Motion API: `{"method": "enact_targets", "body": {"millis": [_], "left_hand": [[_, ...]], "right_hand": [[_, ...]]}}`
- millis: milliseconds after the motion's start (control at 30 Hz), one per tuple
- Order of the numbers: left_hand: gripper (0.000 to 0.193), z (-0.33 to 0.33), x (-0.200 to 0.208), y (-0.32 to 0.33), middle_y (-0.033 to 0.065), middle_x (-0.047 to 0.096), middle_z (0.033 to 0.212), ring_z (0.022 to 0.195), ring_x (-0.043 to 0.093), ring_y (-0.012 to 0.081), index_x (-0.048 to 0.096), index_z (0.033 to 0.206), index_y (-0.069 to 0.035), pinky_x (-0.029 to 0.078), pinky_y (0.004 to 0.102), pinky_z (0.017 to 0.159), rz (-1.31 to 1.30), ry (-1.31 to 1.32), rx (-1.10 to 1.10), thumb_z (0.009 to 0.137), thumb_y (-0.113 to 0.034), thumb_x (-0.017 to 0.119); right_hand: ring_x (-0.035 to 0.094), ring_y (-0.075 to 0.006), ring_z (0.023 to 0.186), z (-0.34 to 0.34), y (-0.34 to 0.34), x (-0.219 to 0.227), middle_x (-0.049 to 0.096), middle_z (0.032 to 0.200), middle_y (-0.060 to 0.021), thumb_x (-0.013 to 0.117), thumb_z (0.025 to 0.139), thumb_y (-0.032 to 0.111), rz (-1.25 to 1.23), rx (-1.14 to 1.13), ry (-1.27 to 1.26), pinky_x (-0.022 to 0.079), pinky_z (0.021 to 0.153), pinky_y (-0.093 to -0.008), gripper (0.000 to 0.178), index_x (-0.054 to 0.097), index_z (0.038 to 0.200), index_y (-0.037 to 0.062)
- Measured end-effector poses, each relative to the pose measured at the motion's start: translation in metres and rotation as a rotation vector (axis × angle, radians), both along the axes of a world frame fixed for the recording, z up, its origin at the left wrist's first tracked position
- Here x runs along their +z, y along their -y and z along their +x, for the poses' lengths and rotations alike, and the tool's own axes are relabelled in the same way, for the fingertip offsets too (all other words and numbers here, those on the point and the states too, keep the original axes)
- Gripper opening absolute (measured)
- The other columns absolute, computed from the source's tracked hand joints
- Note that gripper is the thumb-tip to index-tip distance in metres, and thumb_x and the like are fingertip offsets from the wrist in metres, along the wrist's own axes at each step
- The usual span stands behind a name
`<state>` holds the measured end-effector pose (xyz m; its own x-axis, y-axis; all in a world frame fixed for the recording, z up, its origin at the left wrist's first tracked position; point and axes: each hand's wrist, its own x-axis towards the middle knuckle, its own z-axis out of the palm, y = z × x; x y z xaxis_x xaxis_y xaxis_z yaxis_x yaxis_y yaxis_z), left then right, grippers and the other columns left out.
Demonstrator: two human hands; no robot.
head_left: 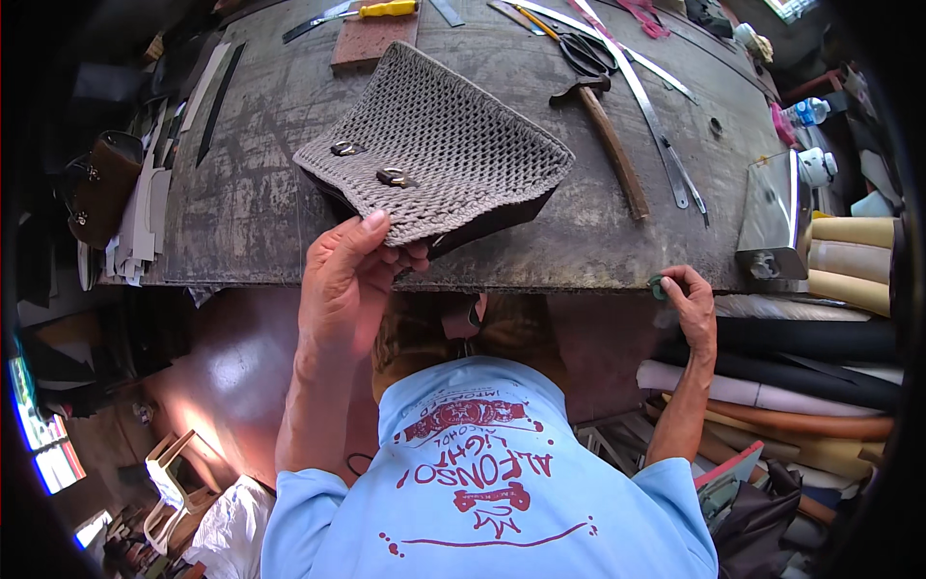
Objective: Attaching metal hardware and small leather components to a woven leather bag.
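A grey woven handbag [449,135] with a dark underside and two metal clasps on its open-mesh face is tilted up over the workbench's near edge. My left hand [340,280] grips its near corner, thumb on top and fingers curled beneath. At the right, by the bench's front edge, my right hand [693,307] pinches a small dark green thing [658,287]; its kind is too small to make out. The bag hides part of the bench behind it.
On the scratched workbench [241,212] lie a wooden-handled hammer [615,150], scissors [586,55], a long metal ruler [637,92] and a yellow-handled tool [388,9] on a reddish block [359,46]. A metal can [772,207] stands at the right corner; material rolls [849,256] are beside it.
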<state>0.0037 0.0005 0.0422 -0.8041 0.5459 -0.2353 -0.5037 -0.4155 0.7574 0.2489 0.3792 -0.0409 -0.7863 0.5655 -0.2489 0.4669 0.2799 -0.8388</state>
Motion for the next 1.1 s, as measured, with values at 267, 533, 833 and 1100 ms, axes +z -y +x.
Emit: {"method": "enact_targets", "body": {"millis": [267, 533, 833, 1100], "left_hand": [[0.026, 0.0, -0.013, 0.021, 0.0106, 0.072, 0.098, 0.083, 0.067, 0.02, 0.067, 0.106, 0.001, 0.053, 0.0354, 0.081, -0.137, -0.054, 0.002, 0.094, -0.02, 0.06], [0.021, 0.036, -0.016, 0.015, 0.0099, 0.057, 0.08, 0.069, 0.053, 0.0236, 0.057, 0.077, -0.001, 0.044, 0.0371, 0.062, -1.421, -1.044, 0.281, 0.087, -0.011, 0.072], [0.027, 0.041, -0.059, -0.069, 0.009, 0.06, 0.099, 0.096, 0.054, 0.0266, 0.071, 0.1, -0.001, 0.043, 0.0397, 0.082, -1.165, -1.511, 0.208, 0.077, -0.014, 0.08], [0.019, 0.046, -0.077, -0.078, 0.0072, 0.059, 0.094, 0.091, 0.055, 0.0263, 0.068, 0.095, 0.0, 0.04, 0.0398, 0.078, -1.074, -1.555, 0.238, 0.078, -0.004, 0.073]], "right_hand": [[0.053, -0.004, 0.071, 0.002, 0.0, -0.002, 0.064, 0.083, 0.0029, 0.065, 0.095, 0.014, 0.005, -0.022, -0.003, 0.044, 0.064, -0.0216, 0.014, 0.068, 0.101, 0.0015], [0.055, -0.0043, 0.076, 0.0, 0.0, -0.002, 0.066, 0.087, 0.0018, 0.064, 0.095, 0.011, 0.028, -0.022, -0.007, 0.044, 0.066, -0.0212, 0.012, 0.068, 0.102, 0.0014], [0.054, -0.0044, 0.074, 0.001, 0.003, -0.005, 0.065, 0.086, 0.0022, 0.065, 0.095, 0.011, 0.024, -0.03, -0.032, 0.044, 0.066, -0.0208, 0.012, 0.068, 0.101, 0.0013], [0.054, -0.0044, 0.074, 0.002, 0.002, -0.006, 0.065, 0.086, 0.0016, 0.065, 0.095, 0.011, -0.011, -0.062, -0.045, 0.044, 0.067, -0.0208, 0.013, 0.068, 0.102, 0.0009]]}}
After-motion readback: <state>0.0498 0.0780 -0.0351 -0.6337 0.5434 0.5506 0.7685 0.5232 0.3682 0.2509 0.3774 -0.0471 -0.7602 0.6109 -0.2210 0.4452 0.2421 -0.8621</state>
